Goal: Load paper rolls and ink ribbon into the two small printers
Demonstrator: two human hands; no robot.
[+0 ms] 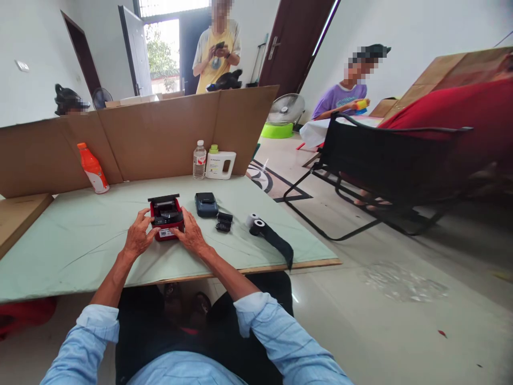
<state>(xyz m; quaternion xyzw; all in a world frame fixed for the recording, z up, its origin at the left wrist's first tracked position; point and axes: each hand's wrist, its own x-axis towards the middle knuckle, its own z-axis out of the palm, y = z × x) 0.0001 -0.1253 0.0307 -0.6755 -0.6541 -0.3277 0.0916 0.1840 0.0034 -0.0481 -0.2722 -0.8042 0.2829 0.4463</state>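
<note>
A small red and black printer (165,216) with its lid up sits on the pale green table top (80,235). My left hand (138,234) grips its left side, fingers curled round the edge. My right hand (191,231) holds its right side the same way. Just right of it lie a dark blue printer (206,204), a small black part (223,221), a white paper roll (251,218) and a black roll (260,226) with a strip trailing off toward the table's edge.
A cardboard screen (160,133) stands along the table's back, with an orange bottle (93,168), a water bottle (199,159) and a white jug (220,163) before it. A black folding chair (385,166) stands at right. Other people stand and sit behind.
</note>
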